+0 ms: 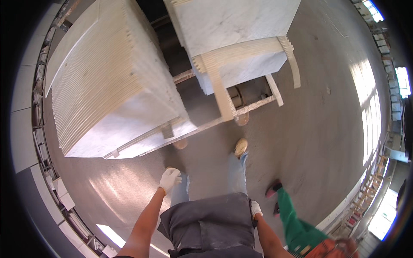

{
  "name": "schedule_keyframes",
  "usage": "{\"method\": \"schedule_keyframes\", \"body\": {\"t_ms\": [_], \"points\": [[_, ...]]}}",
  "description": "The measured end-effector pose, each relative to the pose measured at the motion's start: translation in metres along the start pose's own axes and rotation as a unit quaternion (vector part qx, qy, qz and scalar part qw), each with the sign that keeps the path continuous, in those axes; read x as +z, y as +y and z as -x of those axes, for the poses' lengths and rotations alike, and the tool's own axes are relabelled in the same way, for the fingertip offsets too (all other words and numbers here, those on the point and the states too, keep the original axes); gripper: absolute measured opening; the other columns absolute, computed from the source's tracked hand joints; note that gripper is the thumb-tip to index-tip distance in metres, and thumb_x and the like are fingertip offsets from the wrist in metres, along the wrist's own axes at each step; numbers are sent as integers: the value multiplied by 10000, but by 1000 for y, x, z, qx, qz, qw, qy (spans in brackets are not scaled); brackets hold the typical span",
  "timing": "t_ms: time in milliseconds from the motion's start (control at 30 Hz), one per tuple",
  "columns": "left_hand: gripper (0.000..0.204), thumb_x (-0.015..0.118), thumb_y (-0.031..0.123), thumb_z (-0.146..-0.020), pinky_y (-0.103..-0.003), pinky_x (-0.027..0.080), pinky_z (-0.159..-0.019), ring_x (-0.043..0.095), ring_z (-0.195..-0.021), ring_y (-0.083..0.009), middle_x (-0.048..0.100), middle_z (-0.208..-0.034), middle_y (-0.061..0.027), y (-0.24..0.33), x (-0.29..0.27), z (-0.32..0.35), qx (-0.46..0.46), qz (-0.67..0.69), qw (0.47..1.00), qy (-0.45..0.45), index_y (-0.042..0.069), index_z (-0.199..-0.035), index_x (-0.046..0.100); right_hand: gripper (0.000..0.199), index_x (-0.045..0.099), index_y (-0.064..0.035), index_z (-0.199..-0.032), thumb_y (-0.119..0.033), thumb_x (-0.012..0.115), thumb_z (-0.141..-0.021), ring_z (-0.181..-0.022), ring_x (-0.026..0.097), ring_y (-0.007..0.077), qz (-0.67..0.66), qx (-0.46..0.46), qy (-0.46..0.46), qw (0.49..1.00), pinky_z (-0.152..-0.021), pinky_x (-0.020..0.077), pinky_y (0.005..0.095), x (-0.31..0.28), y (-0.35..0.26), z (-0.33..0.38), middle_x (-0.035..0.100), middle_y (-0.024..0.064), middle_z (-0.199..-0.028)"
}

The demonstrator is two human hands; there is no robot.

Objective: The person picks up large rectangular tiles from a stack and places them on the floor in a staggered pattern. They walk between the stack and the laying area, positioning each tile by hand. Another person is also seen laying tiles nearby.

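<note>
My left hand (171,179), in a white work glove, hangs in front of my left leg with its fingers curled in. Nothing shows in it. My right hand (256,209), gloved too, is beside the right edge of my dark grey apron (211,223); its fingers are partly hidden. Neither hand touches the stone. Ahead of me, a thick stack of white marble slabs (99,81) leans at the left. A second stack of marble slabs (241,26) stands to its right, with notched pale strips (217,86) at its near corners.
Beneath the slabs is a metal frame cart (256,104) with wheels. A person in green trousers (292,219) and an orange top is close on my right. Pallets or wooden racks (365,193) line the right wall. Smooth grey floor (318,124) stretches to the right, sunlit in patches.
</note>
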State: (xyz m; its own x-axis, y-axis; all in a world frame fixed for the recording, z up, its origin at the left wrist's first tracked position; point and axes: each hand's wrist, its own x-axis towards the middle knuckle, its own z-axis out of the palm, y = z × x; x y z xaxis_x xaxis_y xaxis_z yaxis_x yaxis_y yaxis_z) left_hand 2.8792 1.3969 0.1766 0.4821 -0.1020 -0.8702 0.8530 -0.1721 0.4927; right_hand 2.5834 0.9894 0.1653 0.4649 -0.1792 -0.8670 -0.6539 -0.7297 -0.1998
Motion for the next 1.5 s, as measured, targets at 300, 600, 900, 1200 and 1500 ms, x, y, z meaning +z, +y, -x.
{"method": "schedule_keyframes", "body": {"t_ms": [300,600,900,1200,1500], "points": [[242,613,217,-958,-324,533,-693,620,-854,-158,616,-967,-41,168,287,-98,84,-35,995,-51,-4,-1058,606,131,611,-29,-955,-131,535,-922,-845,638,297,-625,1,62,778,-716,514,368,-217,36,-107,646,120,-881],[515,592,354,-892,-396,457,-993,598,-1168,-350,600,-1261,-236,257,338,-267,289,-403,867,34,-37,-1227,592,267,644,11,-1108,-204,614,-953,-806,689,246,-682,148,-24,716,-691,544,385,-249,-18,-135,665,100,-919],[999,662,495,-877,-384,223,-1210,278,-1497,-384,243,-1636,-237,282,334,-312,105,-118,928,338,14,-1594,160,340,624,-22,-1161,-288,611,-951,-816,666,155,-553,79,38,828,-685,545,280,-336,-64,-245,657,57,-957],[894,612,410,-918,-406,291,-1189,346,-1460,-386,269,-1624,-232,303,356,-280,62,-190,906,373,55,-1600,157,490,544,13,-1389,-256,601,-983,-951,675,154,-540,-77,125,828,-798,580,279,-497,-106,-382,645,76,-1139],[931,628,487,-895,-389,253,-1210,254,-1510,-362,222,-1644,-227,301,352,-329,7,-88,893,441,-10,-1571,225,566,483,-57,-1460,-233,571,-929,-1241,590,313,-362,-91,230,899,-982,491,358,-575,-103,-490,564,184,-1417]]}}
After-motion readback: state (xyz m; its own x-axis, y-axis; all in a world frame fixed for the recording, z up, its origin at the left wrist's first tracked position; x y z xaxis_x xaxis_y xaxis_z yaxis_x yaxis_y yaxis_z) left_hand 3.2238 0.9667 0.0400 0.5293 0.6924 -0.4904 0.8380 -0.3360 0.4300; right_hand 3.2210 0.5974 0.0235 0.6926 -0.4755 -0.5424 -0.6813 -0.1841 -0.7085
